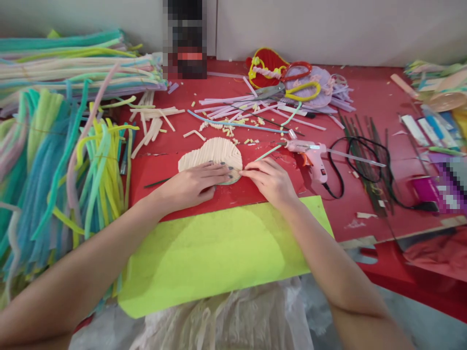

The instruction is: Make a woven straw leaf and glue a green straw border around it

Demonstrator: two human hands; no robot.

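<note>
- Head view, the only view: a cream ribbed piece [211, 150] lies flat on the red counter [341, 211], directly ahead of the wearer and between the 2 hands; its lobed outline is longest from left to right.
- The left hand [204, 179] lies palm down over the near side of the cream ribbed piece, fingers nearly straight and together, pressing on it rather than gripping; it covers part of the near rim.
- The right hand [272, 177] is at the right rim of the cream ribbed piece, thumb and fingertips drawn together in a pinch; what, if anything, sits between the tips is too small to tell.
- The key relation: from the right hand, the cream ribbed piece lies to the left, its long axis pointing roughly toward those fingertips. The left hand overlaps it most; the right hand is nearer its right end.
- Right of the cream ribbed piece, beyond the right hand, lies a pink glue gun [310, 158], nozzle toward it, with a pale green strip [269, 152] between.
- Beyond the cream ribbed piece: a blue strip [237, 122], lilac strips [226, 108] and scissors [272, 91].
- On its near side: a yellow-green sheet [219, 253]. Well left: fuzzy stems [40, 170] in bundles.
</note>
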